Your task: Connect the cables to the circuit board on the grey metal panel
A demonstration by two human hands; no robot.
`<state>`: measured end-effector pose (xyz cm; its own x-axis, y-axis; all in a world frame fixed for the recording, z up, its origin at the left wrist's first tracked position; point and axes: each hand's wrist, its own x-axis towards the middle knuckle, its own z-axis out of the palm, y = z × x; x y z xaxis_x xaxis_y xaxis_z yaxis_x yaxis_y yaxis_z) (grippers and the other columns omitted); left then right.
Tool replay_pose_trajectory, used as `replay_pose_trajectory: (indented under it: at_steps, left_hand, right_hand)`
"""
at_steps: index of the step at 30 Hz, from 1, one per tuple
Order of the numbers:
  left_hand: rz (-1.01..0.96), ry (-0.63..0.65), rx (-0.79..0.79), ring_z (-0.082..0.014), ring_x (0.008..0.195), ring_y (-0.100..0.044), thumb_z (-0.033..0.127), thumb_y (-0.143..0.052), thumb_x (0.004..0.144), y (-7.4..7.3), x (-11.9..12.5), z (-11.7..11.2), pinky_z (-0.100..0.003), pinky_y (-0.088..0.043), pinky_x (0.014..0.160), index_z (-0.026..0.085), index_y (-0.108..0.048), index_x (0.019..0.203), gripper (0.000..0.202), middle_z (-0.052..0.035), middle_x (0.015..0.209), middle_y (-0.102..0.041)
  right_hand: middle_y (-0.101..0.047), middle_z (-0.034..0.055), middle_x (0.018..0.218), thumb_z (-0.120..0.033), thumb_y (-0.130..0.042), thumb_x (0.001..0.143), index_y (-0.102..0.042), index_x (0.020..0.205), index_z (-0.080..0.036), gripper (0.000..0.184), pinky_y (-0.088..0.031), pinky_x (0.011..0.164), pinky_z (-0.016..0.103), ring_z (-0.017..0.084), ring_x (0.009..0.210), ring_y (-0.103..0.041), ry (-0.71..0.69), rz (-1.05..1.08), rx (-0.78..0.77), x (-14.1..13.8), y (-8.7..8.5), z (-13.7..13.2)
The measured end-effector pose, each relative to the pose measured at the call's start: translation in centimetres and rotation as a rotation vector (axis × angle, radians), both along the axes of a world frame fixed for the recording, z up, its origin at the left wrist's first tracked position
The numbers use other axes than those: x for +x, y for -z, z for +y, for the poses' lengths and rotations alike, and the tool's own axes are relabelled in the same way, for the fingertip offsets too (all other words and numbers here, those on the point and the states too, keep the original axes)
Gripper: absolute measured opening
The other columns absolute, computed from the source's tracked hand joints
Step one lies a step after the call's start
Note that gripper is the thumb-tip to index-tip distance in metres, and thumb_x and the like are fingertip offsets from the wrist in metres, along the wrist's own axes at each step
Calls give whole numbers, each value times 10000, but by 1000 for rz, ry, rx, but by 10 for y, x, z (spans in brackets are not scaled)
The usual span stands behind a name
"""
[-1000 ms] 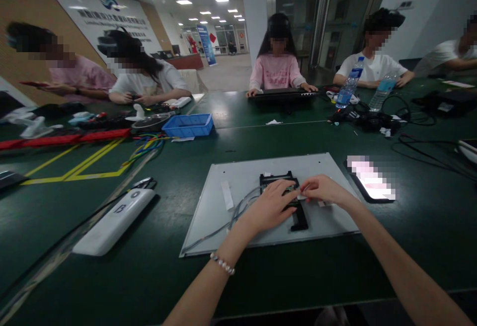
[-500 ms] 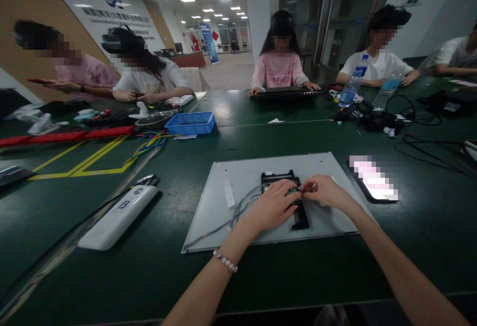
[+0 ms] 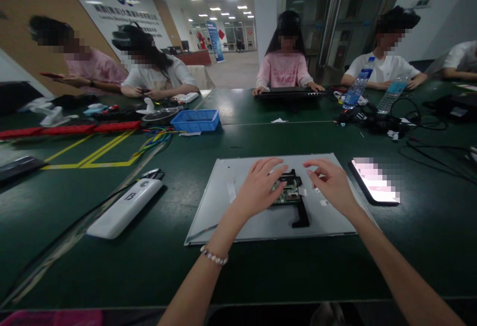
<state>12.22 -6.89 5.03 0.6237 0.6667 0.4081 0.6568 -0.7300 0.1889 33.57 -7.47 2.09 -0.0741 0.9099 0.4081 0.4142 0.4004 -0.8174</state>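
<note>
A flat grey-white panel lies on the green table. On it sits a green circuit board in a black bracket. My left hand is over the board's left side, fingers spread, the thumb near the board; I see nothing held. To the right, my right hand hovers above the panel, its thumb and forefinger apart with nothing between them. A small white tab sticks out at the board's right edge. My left forearm hides most of a grey cable.
A white power bank with a black cable lies left, a phone right of the panel. Farther off stand a blue bin and two bottles, one of them a blue-labelled bottle. Several people sit across the table.
My right hand has drawn away from the board's right edge and its fingers have parted. My left hand has lifted and shifted slightly up-left, uncovering more of the board.
</note>
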Motion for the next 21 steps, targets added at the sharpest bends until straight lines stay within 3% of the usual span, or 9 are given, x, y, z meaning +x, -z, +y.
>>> replay_pose_trajectory:
  at_steps: [4,9,13,18,21]
  left_hand:
    - [-157,-19,-8,-214,1120,-489,194,-436,899,-9,-7,-12,-459,-390,967,213,-502,1178,288,-66,1178,-553]
    - [-249,7,-73,-175,1091,-515,169,-431,906,-10,-4,-35,-397,-432,946,206,-517,1171,281,-59,1154,-576]
    - [-265,11,-35,-189,1055,-545,191,-468,894,-10,4,-43,-402,-468,901,198,-549,1132,252,-65,1125,-597]
    - [-250,-40,8,-200,1041,-550,165,-484,879,-3,10,-42,-420,-472,890,200,-534,1173,300,-69,1123,-603]
    - [-272,-39,34,-194,1012,-565,148,-484,874,1,9,-40,-411,-481,873,195,-549,1156,293,-68,1086,-621]
  right_hand:
    - [-611,48,1041,-300,-467,864,-574,1062,-240,233,-510,554,266,114,649,-594,-250,300,-101,-18,-11,-18]
    - [-572,63,1166,-295,-439,888,-530,1140,-260,270,-544,598,285,150,779,-635,-363,375,-109,-26,-13,-27]
    - [-513,63,1275,-264,-426,893,-451,1236,-302,346,-559,653,307,168,865,-632,-375,390,-80,-27,-14,-29]
    - [-374,49,1413,-235,-396,891,-207,1378,-367,539,-554,767,344,194,1019,-592,-341,360,-29,-30,-17,-36]
    - [-346,51,1428,-230,-388,893,-142,1393,-379,577,-552,780,356,206,1050,-579,-315,317,34,-31,-14,-39]
